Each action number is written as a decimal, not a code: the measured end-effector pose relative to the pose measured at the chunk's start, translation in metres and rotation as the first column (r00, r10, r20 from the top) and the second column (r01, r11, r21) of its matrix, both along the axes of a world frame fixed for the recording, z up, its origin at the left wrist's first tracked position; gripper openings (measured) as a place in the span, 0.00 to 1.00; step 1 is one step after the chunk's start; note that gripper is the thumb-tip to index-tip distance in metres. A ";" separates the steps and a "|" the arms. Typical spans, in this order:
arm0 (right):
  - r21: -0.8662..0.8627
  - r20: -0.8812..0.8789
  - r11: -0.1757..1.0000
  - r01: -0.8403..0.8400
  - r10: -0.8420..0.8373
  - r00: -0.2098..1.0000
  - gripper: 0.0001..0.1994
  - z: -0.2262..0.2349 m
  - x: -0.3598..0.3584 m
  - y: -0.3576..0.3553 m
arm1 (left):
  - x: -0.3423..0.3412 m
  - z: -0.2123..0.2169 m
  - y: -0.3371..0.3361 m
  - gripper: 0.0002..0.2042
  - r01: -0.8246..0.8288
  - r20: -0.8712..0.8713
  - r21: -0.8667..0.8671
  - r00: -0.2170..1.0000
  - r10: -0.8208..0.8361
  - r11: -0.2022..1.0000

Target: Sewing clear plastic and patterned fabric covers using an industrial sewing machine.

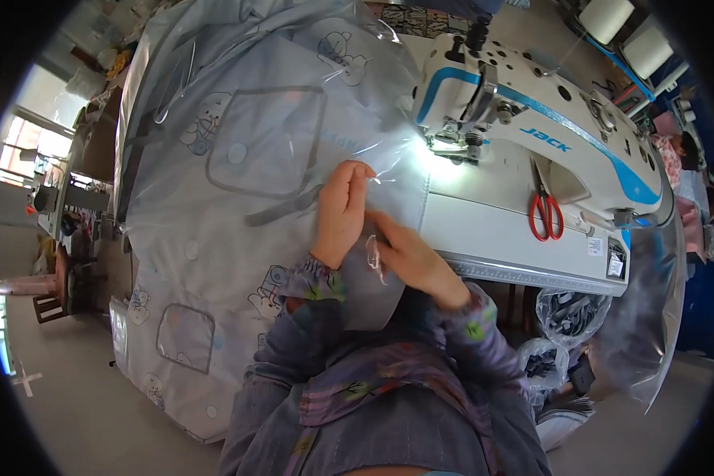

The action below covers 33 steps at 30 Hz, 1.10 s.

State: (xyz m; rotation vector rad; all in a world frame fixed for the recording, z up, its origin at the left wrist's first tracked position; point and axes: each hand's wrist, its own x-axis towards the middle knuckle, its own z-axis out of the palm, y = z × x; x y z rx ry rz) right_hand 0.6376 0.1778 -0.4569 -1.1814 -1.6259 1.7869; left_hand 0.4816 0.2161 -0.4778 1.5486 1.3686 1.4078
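A large pale grey-blue fabric piece (238, 198), printed with small cartoon bears and stitched with dark-edged pockets, fills the left and centre of the frame. It drapes from the upper left down over the table edge toward the lower left. A clear plastic sheet (293, 71) lies over its upper part, catching glare and wrinkling near the centre.

To the right of it stands a white sewing machine (531, 119) with blue trim, taking up the upper right. Its lit needle area (452, 147) sits just right of the fabric's edge. The white machine table (492, 230) runs beneath it, with a ruler strip along its front edge.

Below the table at the lower right sit clear bags of dark pieces (567, 317).

The person's patterned purple sleeves (373, 373) rise from the lower edge to the middle of the frame.

The left hand (341, 214) rests on the fabric at centre, fingers curled and pinched together on the plastic sheet's edge near its fingertips. The right hand (408, 254) lies just beside and below it, touching it, fingers closed on a fold of the same clear plastic. The fabric's right edge runs under both hands, so the grip sits at that edge, left of the needle.

Red-handled scissors (544, 210) lie on the machine bed at the right, well apart from the hands.
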 end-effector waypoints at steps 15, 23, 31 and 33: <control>0.365 0.143 0.826 0.429 -0.505 0.851 0.06 -0.025 0.036 0.003 | 0.015 0.020 -0.070 0.10 0.310 -0.425 -0.090 0.848 -0.318 0.947; 0.294 0.126 0.823 0.485 -0.537 0.834 0.07 -0.022 0.047 -0.007 | 0.012 0.009 -0.073 0.17 0.296 -0.595 -0.066 0.755 -0.276 0.953; 0.370 0.074 0.744 0.557 -0.621 0.780 0.09 -0.030 0.038 0.000 | 0.015 0.009 -0.069 0.15 0.342 -0.752 0.038 0.628 -0.199 0.939; 0.471 0.041 0.672 0.571 -0.664 0.747 0.11 -0.029 0.040 -0.012 | 0.015 0.004 -0.068 0.16 0.366 -0.759 0.031 0.614 -0.216 0.930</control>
